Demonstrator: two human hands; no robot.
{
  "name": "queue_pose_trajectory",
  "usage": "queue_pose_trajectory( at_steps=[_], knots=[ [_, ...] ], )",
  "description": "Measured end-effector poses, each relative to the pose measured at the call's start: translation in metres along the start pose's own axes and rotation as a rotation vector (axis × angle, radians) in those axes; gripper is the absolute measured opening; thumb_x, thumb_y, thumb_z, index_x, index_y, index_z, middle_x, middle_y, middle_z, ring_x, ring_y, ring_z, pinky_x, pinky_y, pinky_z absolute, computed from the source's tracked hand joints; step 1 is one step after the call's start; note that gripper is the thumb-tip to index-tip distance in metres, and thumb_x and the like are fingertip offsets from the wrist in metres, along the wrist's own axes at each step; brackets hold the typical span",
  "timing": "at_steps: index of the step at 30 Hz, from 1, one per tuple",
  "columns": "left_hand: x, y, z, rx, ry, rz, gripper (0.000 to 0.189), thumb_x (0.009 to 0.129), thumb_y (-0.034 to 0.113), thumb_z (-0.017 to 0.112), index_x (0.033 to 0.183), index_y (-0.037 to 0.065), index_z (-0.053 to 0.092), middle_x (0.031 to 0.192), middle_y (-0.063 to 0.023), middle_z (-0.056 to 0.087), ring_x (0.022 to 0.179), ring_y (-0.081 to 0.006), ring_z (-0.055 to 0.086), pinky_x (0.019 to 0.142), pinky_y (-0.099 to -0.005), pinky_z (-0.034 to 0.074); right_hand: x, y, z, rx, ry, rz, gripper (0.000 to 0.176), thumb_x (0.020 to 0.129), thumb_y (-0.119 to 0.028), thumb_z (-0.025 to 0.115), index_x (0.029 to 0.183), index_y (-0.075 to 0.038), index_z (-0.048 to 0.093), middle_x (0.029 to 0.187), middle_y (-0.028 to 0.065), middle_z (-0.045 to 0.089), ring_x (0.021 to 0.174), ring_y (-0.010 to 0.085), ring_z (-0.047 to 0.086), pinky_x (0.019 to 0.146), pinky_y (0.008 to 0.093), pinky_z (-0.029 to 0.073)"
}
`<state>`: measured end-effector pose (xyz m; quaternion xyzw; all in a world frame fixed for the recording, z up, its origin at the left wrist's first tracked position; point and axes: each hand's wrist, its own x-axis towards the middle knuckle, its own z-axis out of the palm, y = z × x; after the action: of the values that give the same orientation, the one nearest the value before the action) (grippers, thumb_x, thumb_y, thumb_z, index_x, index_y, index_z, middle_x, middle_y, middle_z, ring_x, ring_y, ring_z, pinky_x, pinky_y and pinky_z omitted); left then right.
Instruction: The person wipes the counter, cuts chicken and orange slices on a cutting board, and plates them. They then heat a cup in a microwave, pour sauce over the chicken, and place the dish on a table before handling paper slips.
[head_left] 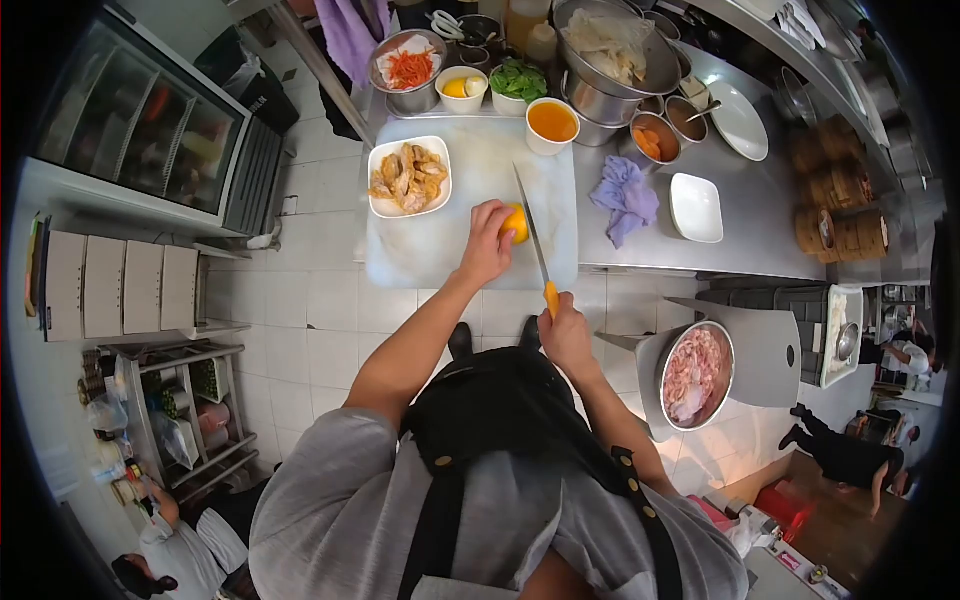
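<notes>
My left hand (pixel 487 240) presses down on a yellow-orange fruit (pixel 517 222) lying on the white cutting board (pixel 420 250). A knife (pixel 530 228) with an orange handle is gripped in my right hand (pixel 566 330), its long blade resting against the fruit's right side and pointing away from me. A white square plate of fried pieces (pixel 409 177) sits on the board to the left of the fruit. A cup of orange liquid (pixel 552 124) stands at the board's far right corner.
On the steel counter (pixel 760 200) lie a purple cloth (pixel 626 197), an empty white square dish (pixel 696 207), a white plate (pixel 738 120), small sauce bowls and large metal pots. A metal bowl of raw meat (pixel 696 374) rests lower right. Another person crouches at the far right.
</notes>
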<state>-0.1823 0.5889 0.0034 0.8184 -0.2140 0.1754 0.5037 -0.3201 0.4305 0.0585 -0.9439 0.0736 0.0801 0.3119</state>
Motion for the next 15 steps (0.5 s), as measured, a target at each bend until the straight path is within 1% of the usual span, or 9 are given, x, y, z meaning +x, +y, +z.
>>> queue_pose_trajectory(
  at_steps=[2,4,7,9,10,12,15],
  knots=[
    [0.001,0.000,0.005,0.019,0.017,0.011,0.038,0.075,-0.002,0.057,0.113,0.001,0.051,0.117,-0.0183,0.046,0.104,-0.0374,0.044,0.093,-0.0427,0.039,-0.002,-0.004,-0.009,-0.028,-0.011,0.018,0.029,0.087,-0.017,0.054,0.105,0.003,0.043,0.075,0.0278,0.061,0.071,0.0446,0.061,0.064,0.0529,0.049],
    [0.000,-0.001,0.005,0.032,0.026,0.015,0.038,0.075,-0.002,0.057,0.113,0.001,0.051,0.117,-0.0182,0.046,0.104,-0.0373,0.044,0.093,-0.0431,0.038,-0.005,-0.006,-0.012,-0.057,-0.020,0.031,0.030,0.088,-0.018,0.054,0.106,0.003,0.043,0.074,0.0275,0.061,0.071,0.0446,0.061,0.063,0.0529,0.048],
    [-0.001,-0.002,0.006,0.050,0.029,0.028,0.039,0.074,-0.002,0.056,0.113,0.002,0.051,0.118,-0.0177,0.047,0.105,-0.0370,0.043,0.093,-0.0435,0.038,-0.015,-0.004,-0.008,-0.120,-0.005,0.001,0.033,0.089,-0.019,0.053,0.110,0.004,0.042,0.076,0.0281,0.061,0.072,0.0455,0.060,0.062,0.0525,0.049],
    [0.000,-0.003,0.004,0.057,0.027,0.040,0.039,0.074,-0.002,0.056,0.112,0.002,0.051,0.118,-0.0171,0.047,0.105,-0.0368,0.043,0.093,-0.0435,0.038,-0.014,0.001,-0.002,0.006,0.024,-0.063,0.036,0.089,-0.018,0.053,0.115,0.004,0.041,0.082,0.0291,0.061,0.071,0.0467,0.060,0.062,0.0524,0.049],
    [0.001,-0.003,0.003,0.065,0.013,0.027,0.040,0.073,-0.002,0.056,0.112,0.002,0.051,0.118,-0.0157,0.047,0.105,-0.0365,0.043,0.093,-0.0435,0.038,-0.015,0.003,-0.002,0.001,0.025,-0.068,0.036,0.089,-0.018,0.053,0.115,0.004,0.041,0.082,0.0291,0.061,0.071,0.0467,0.060,0.062,0.0524,0.049],
    [0.003,0.001,0.002,0.065,0.006,0.011,0.040,0.073,-0.002,0.057,0.112,0.003,0.052,0.117,-0.0143,0.048,0.104,-0.0362,0.043,0.093,-0.0434,0.038,-0.021,-0.001,-0.012,0.031,0.076,-0.094,0.039,0.090,-0.017,0.052,0.120,0.003,0.039,0.088,0.0305,0.061,0.073,0.0477,0.059,0.063,0.0527,0.049],
    [0.002,0.002,-0.001,0.067,-0.022,-0.004,0.041,0.073,-0.003,0.056,0.113,0.003,0.052,0.117,-0.0119,0.048,0.104,-0.0355,0.044,0.093,-0.0432,0.038,-0.026,-0.014,-0.024,0.053,0.057,-0.113,0.041,0.090,-0.016,0.051,0.124,0.003,0.037,0.092,0.0319,0.060,0.074,0.0481,0.059,0.064,0.0527,0.049]
  ],
)
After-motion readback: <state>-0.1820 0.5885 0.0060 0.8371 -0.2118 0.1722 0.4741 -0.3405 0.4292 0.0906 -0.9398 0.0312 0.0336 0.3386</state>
